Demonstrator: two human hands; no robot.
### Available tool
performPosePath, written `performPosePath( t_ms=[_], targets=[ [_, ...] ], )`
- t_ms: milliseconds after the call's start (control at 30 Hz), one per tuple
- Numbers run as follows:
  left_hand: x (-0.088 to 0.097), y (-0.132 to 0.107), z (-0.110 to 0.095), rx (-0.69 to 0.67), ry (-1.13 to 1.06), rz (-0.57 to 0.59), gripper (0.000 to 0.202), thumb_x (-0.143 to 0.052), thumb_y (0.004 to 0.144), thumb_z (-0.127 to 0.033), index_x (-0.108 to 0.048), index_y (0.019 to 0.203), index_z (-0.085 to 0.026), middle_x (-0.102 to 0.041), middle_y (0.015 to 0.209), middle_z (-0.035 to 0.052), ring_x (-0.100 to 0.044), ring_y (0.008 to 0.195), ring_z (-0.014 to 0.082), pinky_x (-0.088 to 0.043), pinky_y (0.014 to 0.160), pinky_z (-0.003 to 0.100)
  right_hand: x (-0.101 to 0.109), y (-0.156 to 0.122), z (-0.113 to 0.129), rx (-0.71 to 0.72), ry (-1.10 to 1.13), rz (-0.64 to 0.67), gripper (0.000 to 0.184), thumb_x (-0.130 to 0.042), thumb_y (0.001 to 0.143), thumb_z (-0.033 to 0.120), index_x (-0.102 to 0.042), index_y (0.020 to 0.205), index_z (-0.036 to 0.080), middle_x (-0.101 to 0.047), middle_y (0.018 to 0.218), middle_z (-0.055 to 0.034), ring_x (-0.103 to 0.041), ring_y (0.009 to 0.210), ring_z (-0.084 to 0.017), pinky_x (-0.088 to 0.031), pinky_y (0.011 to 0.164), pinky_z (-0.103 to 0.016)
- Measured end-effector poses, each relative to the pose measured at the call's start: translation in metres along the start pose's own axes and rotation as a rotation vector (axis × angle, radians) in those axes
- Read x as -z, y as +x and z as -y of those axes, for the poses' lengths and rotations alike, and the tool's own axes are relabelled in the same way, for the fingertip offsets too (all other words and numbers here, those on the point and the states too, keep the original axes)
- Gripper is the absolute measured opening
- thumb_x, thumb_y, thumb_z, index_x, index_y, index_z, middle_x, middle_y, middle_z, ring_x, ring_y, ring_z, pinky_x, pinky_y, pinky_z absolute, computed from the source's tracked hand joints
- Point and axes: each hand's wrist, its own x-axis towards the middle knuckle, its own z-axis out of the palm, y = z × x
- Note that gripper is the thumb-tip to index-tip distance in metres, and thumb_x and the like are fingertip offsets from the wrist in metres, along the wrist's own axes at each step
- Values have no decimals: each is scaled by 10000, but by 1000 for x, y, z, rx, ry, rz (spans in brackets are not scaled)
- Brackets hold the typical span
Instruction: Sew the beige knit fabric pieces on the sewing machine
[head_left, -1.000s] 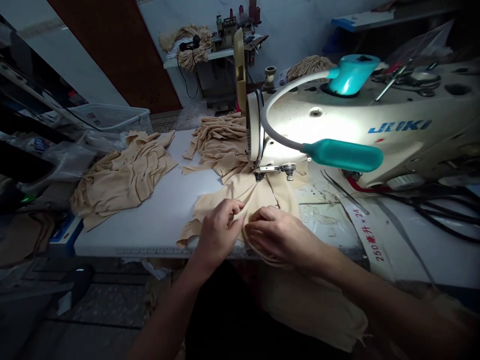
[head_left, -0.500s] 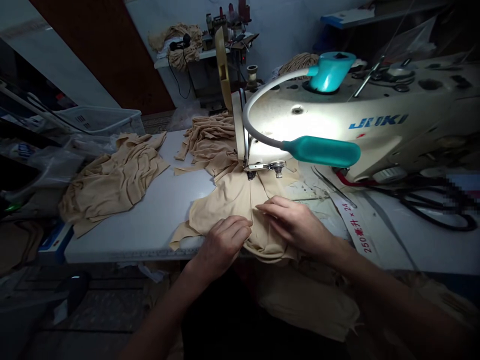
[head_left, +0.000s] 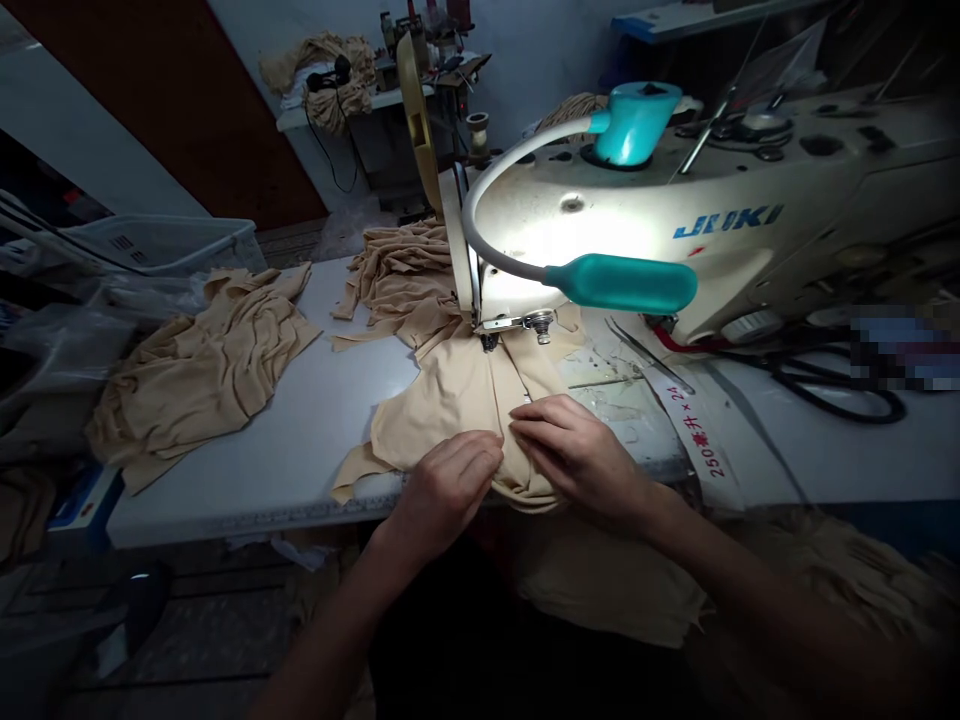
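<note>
Beige fabric (head_left: 435, 400) lies under the presser foot (head_left: 490, 340) of a white JUKI sewing machine (head_left: 585, 215) and reaches down over the table's front edge. A seam line runs from the foot toward me. My left hand (head_left: 457, 480) is closed, its fingertips pinching the fabric just left of that seam. Opposite it, my right hand (head_left: 577, 445) has thumb and fingers drawn together on the fabric right of the seam. A teal lamp (head_left: 630, 283) on a bent neck lights the machine head.
Piles of beige fabric lie on the white table (head_left: 300, 375), one pile (head_left: 210, 365) at left and another (head_left: 405, 265) behind the machine head. Tweezers (head_left: 649, 355), a printed strip (head_left: 694, 430) and a black cable (head_left: 847, 400) are at right. A clear bin (head_left: 187, 240) stands far left.
The camera view has shifted, so the machine and table appear farther left and slightly higher. Both hands stay on the fabric beside the seam, with the right fingers drawn slightly closer to it.
</note>
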Motion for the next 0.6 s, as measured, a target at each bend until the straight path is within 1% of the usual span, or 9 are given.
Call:
performPosePath(
  t_ms=[133,233,333,433,600],
  targets=[
    [5,4,-3,-47,129,82,222,-497,1064,-86,-650,1212,-151,-755,1216,127,-688,1239,260,-615,1035,419,-1,-1,0,-2,19,-13,256,-565,1066,194,-721,1266,230,-746,1233,-101,-645,1190,-276,-564,1036,-484],
    [8,5,-4,-80,154,104,205,-512,1064,-82,-642,1215,-130,-753,1197,123,-672,1236,263,-611,1043,407,-1,-2,0,-4,24,-22,252,-573,1063,197,-724,1260,240,-747,1228,-94,-648,1192,-276,-562,1039,-488],
    [9,5,-4,-87,153,119,207,-516,1068,-95,-638,1227,-144,-750,1204,115,-663,1239,267,-617,1026,409,0,-2,1,-7,19,-19,266,-568,1062,197,-722,1271,251,-742,1232,-97,-650,1190,-280,-565,1034,-491],
    [9,4,-3,-78,147,140,212,-515,1072,-109,-637,1236,-164,-748,1216,109,-658,1252,268,-624,1008,414,3,-3,3,9,-10,16,307,-539,1070,201,-700,1326,255,-726,1251,-113,-641,1195,-288,-562,1025,-492],
    [11,5,-4,-105,170,166,195,-529,1068,-120,-638,1228,-146,-743,1213,121,-648,1257,281,-623,999,420,6,-2,8,56,-118,99,337,-521,1086,241,-667,1389,226,-694,1255,-147,-626,1175,-294,-550,986,-471]
  ],
)
